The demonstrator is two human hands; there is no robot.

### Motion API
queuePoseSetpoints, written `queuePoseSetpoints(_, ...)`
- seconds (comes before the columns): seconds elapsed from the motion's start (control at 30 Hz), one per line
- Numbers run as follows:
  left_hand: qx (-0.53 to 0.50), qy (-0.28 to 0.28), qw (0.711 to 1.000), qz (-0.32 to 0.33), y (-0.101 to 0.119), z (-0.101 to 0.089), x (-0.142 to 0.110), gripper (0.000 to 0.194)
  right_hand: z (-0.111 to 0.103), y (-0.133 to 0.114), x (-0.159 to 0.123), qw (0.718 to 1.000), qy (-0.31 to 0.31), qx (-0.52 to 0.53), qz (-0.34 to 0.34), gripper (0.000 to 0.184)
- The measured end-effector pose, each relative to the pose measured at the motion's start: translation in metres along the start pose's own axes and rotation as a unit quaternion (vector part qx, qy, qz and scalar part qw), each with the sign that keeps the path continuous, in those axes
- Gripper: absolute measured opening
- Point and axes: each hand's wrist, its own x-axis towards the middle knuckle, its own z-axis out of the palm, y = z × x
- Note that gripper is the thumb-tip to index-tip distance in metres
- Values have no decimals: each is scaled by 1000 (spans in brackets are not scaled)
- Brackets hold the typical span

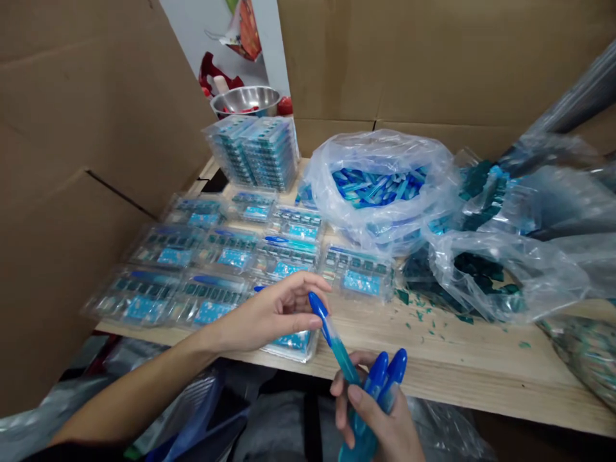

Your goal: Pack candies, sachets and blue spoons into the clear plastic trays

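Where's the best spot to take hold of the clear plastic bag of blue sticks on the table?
Grip the clear plastic bag by its bunched rim on the left, coming from above: the mouth stands open upward and the loose film gathers easily there, while the blue sticks weigh down the lower part resting on the wooden table.

The plastic stick (334, 338) fades from cobalt blue to translucent teal.

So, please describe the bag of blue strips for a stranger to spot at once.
On the wooden table, behind the flat packs, sits an open clear bag. It holds bright blue strips; the bag beside it holds dark green pieces.
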Motion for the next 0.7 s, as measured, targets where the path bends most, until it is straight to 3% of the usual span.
queuePoseSetpoints(0.07,112,-16,992,60,2,-2,0,18,-2,-4,0,999,37,8,-22,34)
queuePoseSetpoints(0.13,234,-51,964,119,2,-3,4,14,-5,-8,2,996,76,17,-39,37)
queuePoseSetpoints(0.23,314,-55,932,175,-5,-6,25,16,-10,-13,5,991,118,29,-60,42)
queuePoseSetpoints(0.4,355,92,918,147,-29,-17,89,14,-23,-8,9,988,130,39,-71,43)
queuePoseSetpoints(0.57,413,105,893,144,-45,-19,129,11,-33,4,13,991,110,55,-55,41)
queuePoseSetpoints(0.7,450,111,874,147,-38,-12,121,14,-33,7,16,989,113,82,-44,47)
